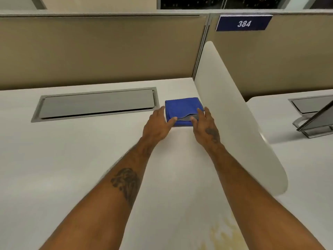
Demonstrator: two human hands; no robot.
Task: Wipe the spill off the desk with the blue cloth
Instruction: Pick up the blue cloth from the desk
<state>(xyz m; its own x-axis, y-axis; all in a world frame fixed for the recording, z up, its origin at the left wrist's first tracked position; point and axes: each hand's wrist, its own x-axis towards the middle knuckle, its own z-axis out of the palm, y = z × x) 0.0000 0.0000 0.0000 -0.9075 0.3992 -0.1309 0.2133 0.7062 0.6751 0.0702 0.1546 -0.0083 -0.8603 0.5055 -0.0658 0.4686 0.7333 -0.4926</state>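
A folded blue cloth (182, 109) lies flat on the white table (72, 159), near the far edge and just beside the base of a curved white divider (234, 114) that stands upright on the right. Its top layer is lifted slightly along the near edge, showing a grey underside.

Both arms reach forward from the bottom of the view. The left hand (158, 125) rests against the cloth's left side, fingers spread and loosely extended, with the thumb touching the near left corner. The right hand (205, 125) is set at the cloth's right side, fingers also apart, with the thumb lying on the near edge where the layer is raised. Neither hand is closed around the cloth; they frame it from both sides, touching it.

A yellowish spill (221, 231) marks the table close to the person, near the bottom of the view between the forearms, well apart from the cloth.

To the left of the cloth, a grey cable hatch (95, 104) sits recessed in the table. Behind it rises a tan partition (99, 51), and a blue sign reading 384 (243, 23) hangs on the panel further right.
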